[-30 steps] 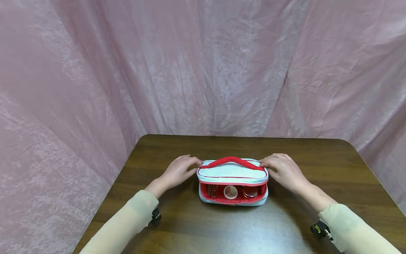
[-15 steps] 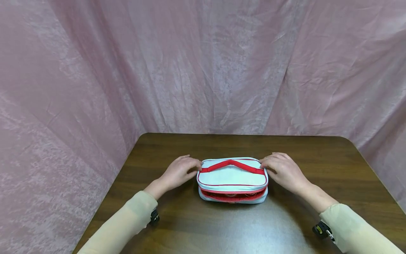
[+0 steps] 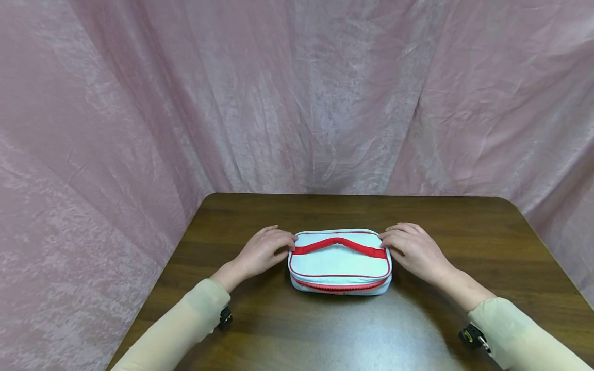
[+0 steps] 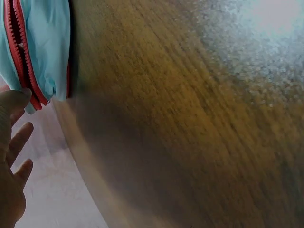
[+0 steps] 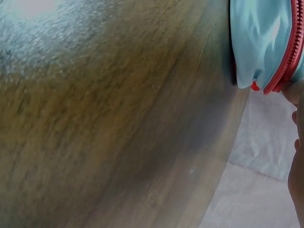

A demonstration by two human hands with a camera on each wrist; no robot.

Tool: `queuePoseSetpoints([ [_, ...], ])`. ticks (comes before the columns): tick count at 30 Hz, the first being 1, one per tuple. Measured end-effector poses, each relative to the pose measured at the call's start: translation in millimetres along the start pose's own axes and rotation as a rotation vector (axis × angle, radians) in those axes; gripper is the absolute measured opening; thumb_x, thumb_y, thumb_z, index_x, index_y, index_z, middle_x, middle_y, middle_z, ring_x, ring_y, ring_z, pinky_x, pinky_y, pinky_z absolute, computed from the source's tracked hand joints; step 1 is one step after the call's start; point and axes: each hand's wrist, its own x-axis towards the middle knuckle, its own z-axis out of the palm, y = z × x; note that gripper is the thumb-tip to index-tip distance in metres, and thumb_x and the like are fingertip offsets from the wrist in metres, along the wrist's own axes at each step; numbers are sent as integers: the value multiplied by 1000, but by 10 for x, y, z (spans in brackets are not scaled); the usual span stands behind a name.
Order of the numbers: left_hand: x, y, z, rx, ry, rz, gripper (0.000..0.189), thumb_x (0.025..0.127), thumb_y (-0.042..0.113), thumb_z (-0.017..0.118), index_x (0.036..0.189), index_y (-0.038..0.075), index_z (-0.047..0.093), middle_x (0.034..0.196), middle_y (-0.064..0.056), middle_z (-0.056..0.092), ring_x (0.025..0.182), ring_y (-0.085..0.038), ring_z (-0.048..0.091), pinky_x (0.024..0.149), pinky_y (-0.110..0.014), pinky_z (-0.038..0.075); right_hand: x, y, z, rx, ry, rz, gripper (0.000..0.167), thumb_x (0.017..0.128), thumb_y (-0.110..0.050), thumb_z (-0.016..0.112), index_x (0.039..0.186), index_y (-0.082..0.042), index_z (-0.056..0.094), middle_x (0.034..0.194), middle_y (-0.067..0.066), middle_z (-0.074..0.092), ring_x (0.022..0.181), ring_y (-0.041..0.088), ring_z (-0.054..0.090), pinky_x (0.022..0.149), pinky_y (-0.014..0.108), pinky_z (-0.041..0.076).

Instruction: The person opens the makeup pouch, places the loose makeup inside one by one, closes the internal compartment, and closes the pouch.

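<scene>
A white makeup bag [image 3: 340, 260] with red piping and a red carry handle [image 3: 339, 243] lies on the table, its lid down over the front opening. The red zipper [image 3: 341, 287] runs along the front; in the left wrist view its two tooth rows [image 4: 21, 47] stand slightly apart. At the lid's left end my left hand [image 3: 261, 252] pinches the corner, thumb beside the zipper. My right hand [image 3: 415, 252] holds the right end likewise, its thumb [image 5: 292, 91] touching near the zipper's end; its other fingers are mostly hidden. The bag's contents are out of sight.
The brown wooden table [image 3: 278, 330] has rounded far corners. A pink velvety curtain [image 3: 297, 103] hangs behind it and along the left side. Small black devices hang under both wrists, such as the right wrist device [image 3: 472, 337].
The bag's lid has come down toward the front, hiding the red interior and the round cosmetics seen inside earlier. Both hands have stayed at the bag's ends.
</scene>
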Motion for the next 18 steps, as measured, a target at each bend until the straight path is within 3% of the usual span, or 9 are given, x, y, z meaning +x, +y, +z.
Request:
queuePoseSetpoints([
  [7, -12, 3, 18, 11, 11, 23, 22, 88, 5, 80, 103, 19, 71, 123, 0, 71, 119, -18, 63, 112, -57, 38, -18, -3, 15, 0, 6, -3, 21, 81, 0, 77, 95, -15, 74, 113, 4, 74, 111, 31, 63, 101, 46, 40],
  [18, -34, 48, 48, 1, -6, -13, 23, 89, 6, 79, 104, 20, 69, 125, 1, 70, 120, -17, 62, 114, -54, 36, -68, -29, 42, 2, 4, 8, 23, 80, 1, 77, 96, -15, 73, 113, 5, 74, 112, 33, 63, 99, 47, 42],
])
